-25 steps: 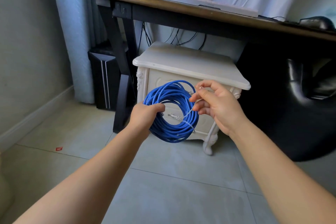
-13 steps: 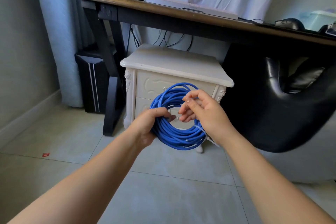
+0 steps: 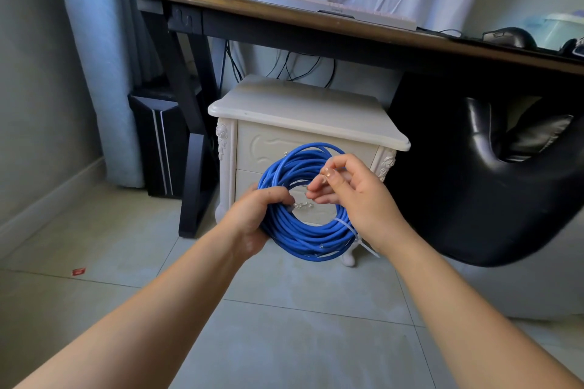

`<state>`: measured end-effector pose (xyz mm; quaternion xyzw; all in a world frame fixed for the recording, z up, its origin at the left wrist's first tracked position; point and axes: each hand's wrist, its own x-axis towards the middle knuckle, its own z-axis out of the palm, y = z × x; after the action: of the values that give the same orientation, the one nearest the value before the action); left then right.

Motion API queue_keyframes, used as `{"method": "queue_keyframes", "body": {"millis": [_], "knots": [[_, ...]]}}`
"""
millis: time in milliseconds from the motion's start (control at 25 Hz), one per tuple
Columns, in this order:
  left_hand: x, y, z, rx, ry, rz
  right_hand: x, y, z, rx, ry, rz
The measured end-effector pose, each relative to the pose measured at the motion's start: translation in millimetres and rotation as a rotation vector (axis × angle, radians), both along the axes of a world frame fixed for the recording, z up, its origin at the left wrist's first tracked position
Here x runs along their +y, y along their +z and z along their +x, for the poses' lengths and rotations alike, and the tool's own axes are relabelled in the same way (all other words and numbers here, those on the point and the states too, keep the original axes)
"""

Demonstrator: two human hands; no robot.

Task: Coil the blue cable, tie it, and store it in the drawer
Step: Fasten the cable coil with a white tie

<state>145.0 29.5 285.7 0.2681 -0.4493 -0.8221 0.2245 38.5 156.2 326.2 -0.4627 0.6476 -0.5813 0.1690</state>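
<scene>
Blue cable (image 3: 303, 240) hangs coiled before the shut drawer (image 3: 268, 145) of the white nightstand (image 3: 309, 110). My left hand (image 3: 256, 215) grips the coil's left side so the loops cannot spring apart (a white tie (image 3: 346, 226) circles the lower right). My right hand (image 3: 354, 196) curls its fingers by the coil's top; whether it pinches anything I cannot tell.

The cable (image 3: 303, 240) is bright blue, its cable tie (image 3: 346, 224) white, the nightstand (image 3: 303, 104) cream with carved floral corners, the chair (image 3: 474, 199) glossy black.
</scene>
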Motion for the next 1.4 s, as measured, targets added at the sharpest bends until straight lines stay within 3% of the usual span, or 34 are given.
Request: {"method": "queue_keyframes", "body": {"millis": [120,280,480,520,640,720,800,920,1000,1120,1400], "knots": [[-2.3,-1.1,2.2,0.050,-0.066,-0.015,-2.1,0.1,1.9,0.020,0.040,-0.017],[1.8,6.6,7.9,0.066,-0.155,-0.200,-6.8,-1.3,5.8,0.006,0.109,-0.011],[-0.1,3.3,4.7,-0.036,-0.013,-0.296,-4.7,-2.9,8.3,0.049,-0.003,-0.007],[0.0,4.2,5.4,-0.065,0.005,-0.340,-3.4,-4.9,8.9,0.178,-0.067,-0.017],[4.1,11.1,9.6,-0.063,0.021,-0.418,-3.2,-10.7,8.6,0.875,-0.343,-0.159],[6.4,14.9,12.6,-0.055,0.013,-0.465,-3.6,-6.6,5.8,1.041,-0.415,-0.209],[9.8,17.7,15.7,-0.050,-0.007,-0.519,-4.0,0.9,3.7,0.815,-0.360,-0.110],[15.6,20.9,18.0,-0.046,-0.064,-0.563,-2.4,8.5,0.7,0.142,-0.168,0.123],[18.5,20.4,18.7,-0.055,-0.086,-0.601,-2.4,8.9,-4.1,-0.108,-0.133,0.163],[19.2,19.3,18.8,-0.062,-0.089,-0.623,-0.7,10.6,-7.1,-0.232,-0.117,0.168],[20.1,18.3,17.2,-0.066,-0.094,-0.664,0.7,18.9,-7.6,-0.270,-0.087,0.194]]}}
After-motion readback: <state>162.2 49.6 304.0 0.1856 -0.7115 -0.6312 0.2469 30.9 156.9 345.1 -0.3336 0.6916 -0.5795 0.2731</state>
